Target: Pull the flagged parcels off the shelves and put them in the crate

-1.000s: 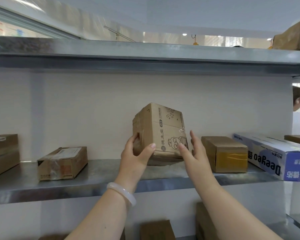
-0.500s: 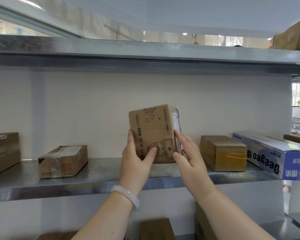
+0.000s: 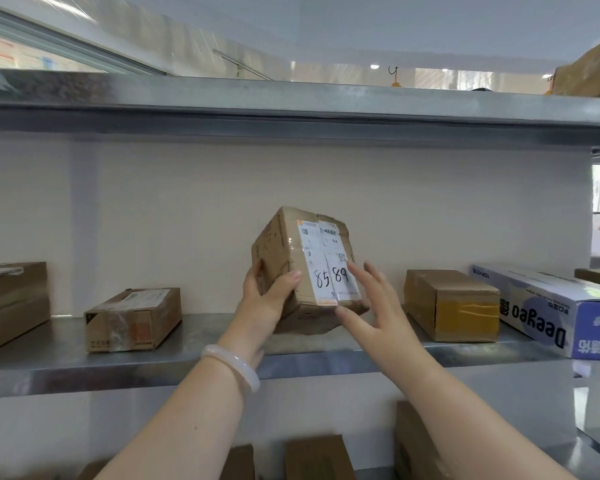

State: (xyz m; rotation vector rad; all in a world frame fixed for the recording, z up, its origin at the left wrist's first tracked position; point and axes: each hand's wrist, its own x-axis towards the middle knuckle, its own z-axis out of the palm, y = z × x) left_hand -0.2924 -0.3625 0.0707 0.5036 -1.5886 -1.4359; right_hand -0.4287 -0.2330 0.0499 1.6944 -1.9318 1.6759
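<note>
A brown cardboard parcel (image 3: 284, 265) is held tilted just above the metal shelf (image 3: 66, 362) at its middle. Its white shipping label, with handwritten digits "8589", faces me. My left hand (image 3: 264, 299), with a pale bangle on the wrist, grips the parcel's left side and lower edge. My right hand (image 3: 371, 306) rests against the parcel's lower right corner, fingers spread over the label's edge and thumb under the box. No crate is in view.
On the same shelf lie a small taped box (image 3: 132, 320) at the left, a larger brown box (image 3: 11, 303) at the far left, a yellow-taped box (image 3: 454, 303) and a blue-white carton (image 3: 541, 306) at the right. More boxes (image 3: 317, 455) sit on the shelf below. Another shelf (image 3: 291, 105) runs overhead.
Both hands have turned the parcel around, so the printed cartoon side gave way to the labelled side. The parcel has lifted off the shelf.
</note>
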